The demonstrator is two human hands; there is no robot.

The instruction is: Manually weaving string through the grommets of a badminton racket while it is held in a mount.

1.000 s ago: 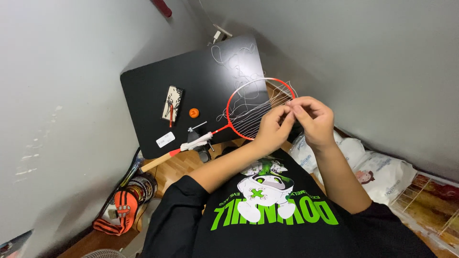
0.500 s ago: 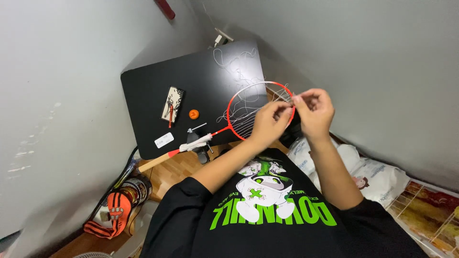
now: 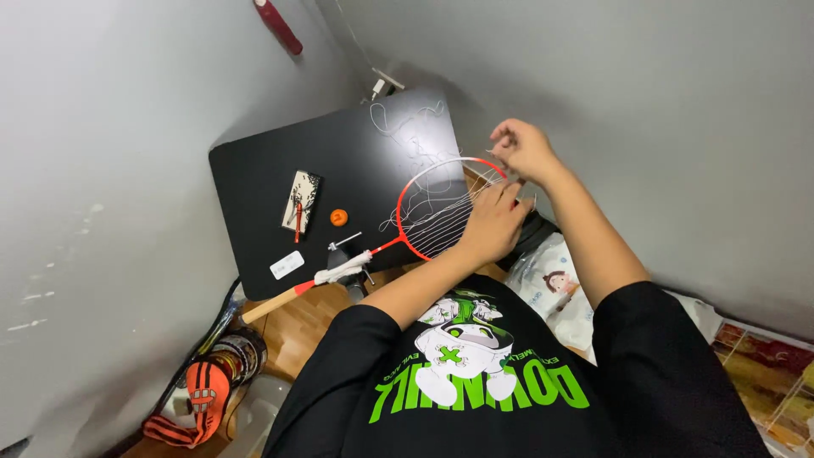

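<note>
Head view: nearest is the person's black shirt with a green and white print [image 3: 462, 360], and both bare forearms reach from it toward the red racket [image 3: 424, 222], which serves as the landmark here. On the near side of the racket's hoop the left hand [image 3: 492, 225] lies on the rim and strings, its grip pressed against the frame (whether the fingers close right around the rim cannot be told). Just past the hoop's far edge the right hand [image 3: 521, 148] is raised, its grip pinching a thin white string [image 3: 496, 144] between fingertips. The racket lies across the near corner of the black bench [image 3: 254, 187], its wooden handle [image 3: 271, 301] sticking out over the floor. Left of the hoop on the bench sit a small orange disc [image 3: 339, 217] and a patterned card [image 3: 301, 200]. Beyond the hoop, loose white string [image 3: 411, 136] curls on the bench.
</note>
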